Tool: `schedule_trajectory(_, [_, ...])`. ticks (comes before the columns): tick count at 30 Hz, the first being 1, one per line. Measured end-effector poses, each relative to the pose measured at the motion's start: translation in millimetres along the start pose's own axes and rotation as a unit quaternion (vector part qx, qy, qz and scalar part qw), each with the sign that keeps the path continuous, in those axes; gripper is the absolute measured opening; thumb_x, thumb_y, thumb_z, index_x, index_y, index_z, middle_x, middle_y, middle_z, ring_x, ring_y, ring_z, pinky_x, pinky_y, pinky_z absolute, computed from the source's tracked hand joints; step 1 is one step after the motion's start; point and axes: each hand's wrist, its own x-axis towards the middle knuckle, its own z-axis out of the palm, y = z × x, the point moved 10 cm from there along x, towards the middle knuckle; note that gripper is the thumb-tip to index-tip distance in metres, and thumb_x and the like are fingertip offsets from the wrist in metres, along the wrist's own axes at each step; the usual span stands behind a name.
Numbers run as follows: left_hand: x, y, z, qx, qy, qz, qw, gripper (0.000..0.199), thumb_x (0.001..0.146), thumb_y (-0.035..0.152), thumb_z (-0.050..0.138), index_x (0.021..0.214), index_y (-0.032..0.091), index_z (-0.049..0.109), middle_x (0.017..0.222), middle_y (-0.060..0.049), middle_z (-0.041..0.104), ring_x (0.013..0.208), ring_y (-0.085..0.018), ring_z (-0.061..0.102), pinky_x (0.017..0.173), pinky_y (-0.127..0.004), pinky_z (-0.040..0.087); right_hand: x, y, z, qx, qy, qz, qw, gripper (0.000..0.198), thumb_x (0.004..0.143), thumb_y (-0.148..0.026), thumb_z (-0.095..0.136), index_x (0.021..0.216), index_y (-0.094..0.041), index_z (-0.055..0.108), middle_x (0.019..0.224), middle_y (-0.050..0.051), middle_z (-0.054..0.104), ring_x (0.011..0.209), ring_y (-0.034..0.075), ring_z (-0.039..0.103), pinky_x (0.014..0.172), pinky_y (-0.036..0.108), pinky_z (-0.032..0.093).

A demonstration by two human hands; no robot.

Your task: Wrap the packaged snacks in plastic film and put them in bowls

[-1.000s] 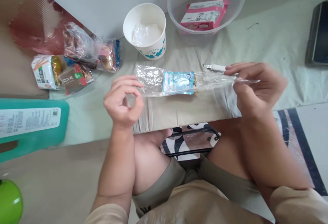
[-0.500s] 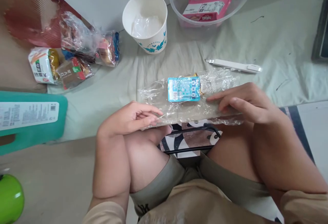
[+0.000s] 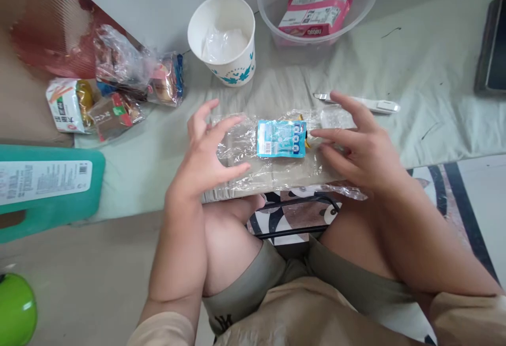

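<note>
A small blue printed packet lies on a spread sheet of clear plastic wrap at the table's front edge. Something yellow and dark peeks out from behind the packet's right side. My left hand is at the left part of the wrap, thumb and fingers spread wide, nothing between them. On the other side, my right hand has its fingers apart; a fingertip comes close to the packet's right edge, and I cannot tell if it touches. Beyond that hand lies a white box cutter, partly covered by a finger.
A paper cup with clear plastic inside stands behind the wrap. Right of it, a clear tub holds a pink snack pack. Wrapped snacks are piled at left, near a green plastic container. A dark device sits far right.
Both hands have lifted from the wrap's front edge and moved further over it, with fingers spreading. The right hand has come nearer the packet and over the box cutter.
</note>
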Motion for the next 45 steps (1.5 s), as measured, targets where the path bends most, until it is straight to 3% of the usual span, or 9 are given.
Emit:
schedule_trajectory(5, [11.6, -14.9, -12.1, -0.059, 0.108, -0.059, 0.991, 0.004, 0.087, 0.025, 0.073, 0.090, 0.024, 0.075, 0.126, -0.006, 0.071, 0.125, -0.025, 0.067, 0.112, -0.046, 0.054, 5.6, -6.2, -9.9, -0.008, 0.080, 0.018, 0.997, 0.024, 0.094, -0.022, 0.064, 0.114, -0.029, 0.075, 0.158, 0.010, 0.048, 0.125, 0.031, 0.068, 0.099, 0.053, 0.065])
schedule_trajectory(9, [16.7, -55.2, -9.1, -0.175, 0.197, -0.205, 0.943, 0.020, 0.096, 0.033, 0.062, 0.079, 0.023, 0.066, 0.083, -0.002, 0.072, 0.073, -0.014, 0.071, 0.065, -0.026, 0.057, 5.3, -16.9, -21.6, -0.035, 0.151, 0.027, 0.988, 0.018, 0.093, -0.018, 0.064, 0.106, -0.026, 0.073, 0.130, 0.014, 0.061, 0.131, 0.034, 0.062, 0.102, 0.056, 0.062])
schedule_trajectory(13, [18.9, -89.9, 11.5, -0.179, 0.160, -0.309, 0.920, 0.021, 0.098, 0.041, 0.062, 0.085, 0.024, 0.062, 0.057, 0.006, 0.056, 0.044, -0.011, 0.051, 0.047, -0.024, 0.042, 15.8, -36.3, 11.0, 0.005, 0.034, -0.036, 0.999, 0.020, 0.094, -0.017, 0.059, 0.108, -0.029, 0.069, 0.112, 0.009, 0.071, 0.108, 0.027, 0.073, 0.094, 0.048, 0.064])
schedule_trajectory(17, [13.3, -91.3, -10.4, -0.028, 0.172, -0.300, 0.938, 0.014, 0.087, 0.030, 0.073, 0.094, 0.024, 0.063, 0.066, 0.004, 0.060, 0.066, -0.018, 0.066, 0.069, -0.031, 0.055, 24.2, -36.7, 44.7, -0.003, -0.066, -0.056, 0.996, 0.043, 0.090, -0.026, 0.062, 0.133, -0.023, 0.064, 0.149, 0.015, 0.063, 0.137, 0.037, 0.061, 0.110, 0.058, 0.055])
schedule_trajectory(21, [10.3, -15.4, -49.1, 0.105, 0.271, -0.122, 0.949, 0.037, 0.071, 0.012, 0.076, 0.106, 0.022, 0.069, 0.109, -0.007, 0.071, 0.109, -0.026, 0.069, 0.095, -0.042, 0.058, 23.2, -25.3, 61.8, -0.008, -0.126, -0.033, 0.991, 0.060, 0.087, -0.031, 0.064, 0.146, -0.021, 0.057, 0.155, 0.018, 0.057, 0.138, 0.041, 0.060, 0.112, 0.062, 0.051])
schedule_trajectory(25, [23.5, 57.9, -4.2, -0.015, 0.106, 0.078, 0.991, 0.015, 0.094, 0.016, 0.060, 0.104, 0.021, 0.071, 0.107, -0.004, 0.078, 0.103, -0.017, 0.074, 0.096, -0.033, 0.060, 18.1, -18.2, 64.7, -0.004, -0.126, -0.013, 0.992, 0.064, 0.085, -0.033, 0.066, 0.147, -0.021, 0.055, 0.161, 0.021, 0.048, 0.140, 0.043, 0.056, 0.113, 0.064, 0.048])
schedule_trajectory(34, [23.5, 23.5, 50.0, -0.109, -0.062, -0.003, 0.992, 0.045, 0.088, 0.043, 0.072, 0.126, 0.021, 0.064, 0.122, -0.010, 0.077, 0.113, -0.027, 0.072, 0.101, -0.045, 0.060, 19.0, -19.6, 57.3, 0.019, -0.069, -0.027, 0.997, 0.043, 0.084, -0.031, 0.070, 0.126, -0.023, 0.064, 0.135, 0.017, 0.061, 0.119, 0.035, 0.065, 0.095, 0.055, 0.059])
schedule_trajectory(41, [17.3, 27.3, 45.0, -0.168, -0.034, 0.020, 0.985, 0.039, 0.086, 0.021, 0.073, 0.123, 0.025, 0.064, 0.109, -0.004, 0.078, 0.106, -0.021, 0.074, 0.101, -0.042, 0.057, 15.0, -17.5, 51.3, 0.079, -0.038, -0.023, 0.996, 0.064, 0.085, -0.028, 0.069, 0.147, -0.026, 0.049, 0.147, 0.018, 0.051, 0.127, 0.034, 0.062, 0.104, 0.054, 0.055])
schedule_trajectory(45, [18.4, 29.1, 45.5, -0.202, -0.036, 0.026, 0.978, 0.035, 0.088, 0.024, 0.071, 0.123, 0.027, 0.064, 0.108, -0.003, 0.078, 0.112, -0.022, 0.073, 0.109, -0.043, 0.053, 17.7, -16.3, 56.7, 0.080, -0.077, -0.005, 0.994, 0.069, 0.085, -0.031, 0.069, 0.150, -0.025, 0.045, 0.127, 0.013, 0.072, 0.111, 0.032, 0.069, 0.104, 0.056, 0.052])
